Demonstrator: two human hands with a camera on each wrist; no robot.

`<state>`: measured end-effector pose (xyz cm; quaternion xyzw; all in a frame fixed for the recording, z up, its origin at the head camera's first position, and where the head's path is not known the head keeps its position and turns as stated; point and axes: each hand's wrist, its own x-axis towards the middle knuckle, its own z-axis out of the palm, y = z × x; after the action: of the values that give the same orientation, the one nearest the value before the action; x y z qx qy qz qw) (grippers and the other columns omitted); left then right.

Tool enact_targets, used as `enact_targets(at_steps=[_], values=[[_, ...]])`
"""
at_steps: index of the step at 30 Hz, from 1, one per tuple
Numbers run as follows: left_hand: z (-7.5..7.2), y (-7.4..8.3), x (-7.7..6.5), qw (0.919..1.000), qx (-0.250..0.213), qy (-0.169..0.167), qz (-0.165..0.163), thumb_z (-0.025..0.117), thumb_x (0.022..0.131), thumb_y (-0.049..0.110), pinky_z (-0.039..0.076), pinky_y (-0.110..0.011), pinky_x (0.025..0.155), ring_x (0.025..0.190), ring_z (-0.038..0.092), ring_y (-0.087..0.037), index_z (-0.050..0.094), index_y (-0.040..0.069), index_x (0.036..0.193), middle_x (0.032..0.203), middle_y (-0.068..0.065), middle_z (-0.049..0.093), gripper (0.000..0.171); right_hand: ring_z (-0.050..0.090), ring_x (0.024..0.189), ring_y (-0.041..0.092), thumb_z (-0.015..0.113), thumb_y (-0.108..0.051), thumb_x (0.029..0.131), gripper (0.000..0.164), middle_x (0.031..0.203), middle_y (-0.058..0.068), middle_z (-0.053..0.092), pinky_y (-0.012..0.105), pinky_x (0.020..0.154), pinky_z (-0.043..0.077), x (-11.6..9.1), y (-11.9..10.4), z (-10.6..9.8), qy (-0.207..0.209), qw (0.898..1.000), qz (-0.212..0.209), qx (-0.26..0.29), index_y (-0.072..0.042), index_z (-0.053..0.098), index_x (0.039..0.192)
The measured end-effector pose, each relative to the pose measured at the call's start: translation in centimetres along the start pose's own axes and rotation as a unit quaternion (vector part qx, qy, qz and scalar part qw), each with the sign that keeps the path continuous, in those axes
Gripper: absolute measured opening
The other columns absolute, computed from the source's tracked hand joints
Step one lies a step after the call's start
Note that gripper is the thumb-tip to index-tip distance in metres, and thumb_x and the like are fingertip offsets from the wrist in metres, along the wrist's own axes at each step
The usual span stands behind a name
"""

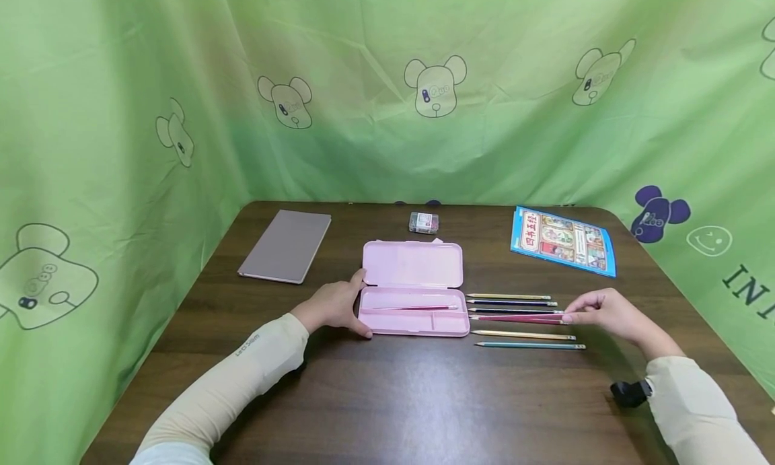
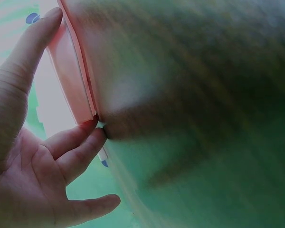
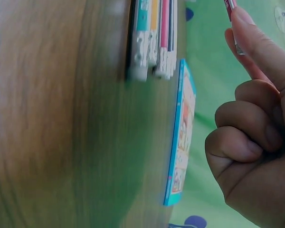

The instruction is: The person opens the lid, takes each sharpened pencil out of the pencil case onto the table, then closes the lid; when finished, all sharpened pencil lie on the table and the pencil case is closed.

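A pink pencil case (image 1: 414, 263) lies with its lid folded back on the table. A reddish pencil (image 1: 445, 307) lies in its long compartment. My left hand (image 1: 334, 305) holds the case's left end, thumb at the front corner and fingers farther back; in the left wrist view the pink case (image 2: 69, 71) sits between thumb and fingers. My right hand (image 1: 605, 313) pinches a dark pink pencil (image 3: 229, 7) by its eraser end, above the row of pencils right of the case. Its other fingers are curled into the palm.
Several pencils lie side by side, among them a teal pencil (image 1: 533, 346) nearest me. A grey notebook (image 1: 287, 245) lies at the back left, a small clear box (image 1: 424, 223) behind the case, and a blue-edged picture booklet (image 1: 563, 241) at the back right. Green curtains surround the table.
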<state>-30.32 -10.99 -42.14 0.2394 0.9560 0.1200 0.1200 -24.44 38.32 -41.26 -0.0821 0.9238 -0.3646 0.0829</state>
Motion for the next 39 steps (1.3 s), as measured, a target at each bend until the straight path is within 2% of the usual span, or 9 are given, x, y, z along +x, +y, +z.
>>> enact_targets(at_steps=[3, 6, 12, 18, 25, 32, 39], values=[[0.0, 0.1, 0.0, 1.0000, -0.001, -0.003, -0.001, 0.081, 0.053, 0.060, 0.047, -0.041, 0.088, 0.105, 0.060, -0.027, 0.016, 0.004, 0.144, 0.125, -0.010, 0.059, 0.125, 0.049, 0.064, -0.002, 0.071, -0.019, 0.081, 0.018, 0.067, -0.001, 0.066, 0.022, 0.058, 0.041, -0.1, 0.3, -0.3, -0.011, 1.000, -0.003, -0.004, -0.002, 0.071, 0.085], [0.0, 0.2, 0.0, 1.0000, -0.002, -0.007, -0.003, 0.081, 0.053, 0.060, 0.046, -0.040, 0.090, 0.107, 0.060, -0.027, 0.016, 0.004, 0.145, 0.128, -0.008, 0.058, 0.126, 0.053, 0.068, -0.004, 0.070, -0.018, 0.081, 0.016, 0.074, -0.001, 0.071, 0.021, 0.060, 0.043, -0.3, 0.6, -0.4, -0.021, 1.000, -0.013, -0.006, -0.002, 0.071, 0.084], [0.1, 0.4, 0.0, 0.9999, 0.000, -0.013, -0.006, 0.081, 0.053, 0.061, 0.045, -0.040, 0.091, 0.109, 0.059, -0.026, 0.016, 0.004, 0.145, 0.130, -0.006, 0.057, 0.126, 0.054, 0.070, -0.005, 0.071, -0.018, 0.081, 0.016, 0.076, -0.005, 0.071, 0.020, 0.061, 0.044, 0.0, 1.1, 0.0, -0.037, 0.999, -0.024, -0.018, -0.002, 0.071, 0.083], [0.1, 0.4, -0.1, 0.9999, 0.001, -0.014, -0.005, 0.081, 0.053, 0.060, 0.045, -0.041, 0.092, 0.111, 0.058, -0.026, 0.016, 0.004, 0.145, 0.131, -0.005, 0.056, 0.126, 0.054, 0.068, -0.004, 0.073, -0.022, 0.078, 0.019, 0.077, 0.000, 0.071, 0.021, 0.061, 0.044, 0.3, 1.2, 0.6, -0.055, 0.998, -0.006, -0.031, -0.003, 0.072, 0.084], [0.1, 0.4, -0.2, 0.9999, 0.000, -0.014, -0.007, 0.081, 0.053, 0.060, 0.045, -0.040, 0.092, 0.111, 0.058, -0.026, 0.016, 0.004, 0.145, 0.131, -0.006, 0.056, 0.126, 0.057, 0.073, -0.003, 0.074, -0.026, 0.077, 0.022, 0.082, 0.004, 0.072, 0.022, 0.066, 0.047, 0.6, 1.4, 0.8, -0.083, 0.995, -0.003, -0.060, -0.005, 0.073, 0.085], [0.0, 0.3, -0.3, 0.9998, -0.001, -0.015, -0.009, 0.080, 0.053, 0.061, 0.045, -0.040, 0.092, 0.110, 0.058, -0.026, 0.015, 0.003, 0.145, 0.130, -0.007, 0.056, 0.127, 0.055, 0.072, -0.005, 0.075, -0.024, 0.075, 0.022, 0.084, 0.005, 0.072, 0.021, 0.065, 0.046, 0.5, 1.0, 0.7, -0.066, 0.996, -0.002, -0.063, -0.005, 0.073, 0.087], [-0.2, 0.3, -0.3, 0.9999, -0.002, -0.011, -0.012, 0.081, 0.053, 0.060, 0.045, -0.041, 0.092, 0.111, 0.058, -0.026, 0.015, 0.004, 0.146, 0.130, -0.007, 0.056, 0.127, 0.051, 0.066, -0.002, 0.073, -0.021, 0.078, 0.021, 0.081, 0.005, 0.072, 0.021, 0.061, 0.044, 0.7, 0.2, 0.2, -0.046, 0.997, 0.005, -0.055, -0.003, 0.071, 0.088]])
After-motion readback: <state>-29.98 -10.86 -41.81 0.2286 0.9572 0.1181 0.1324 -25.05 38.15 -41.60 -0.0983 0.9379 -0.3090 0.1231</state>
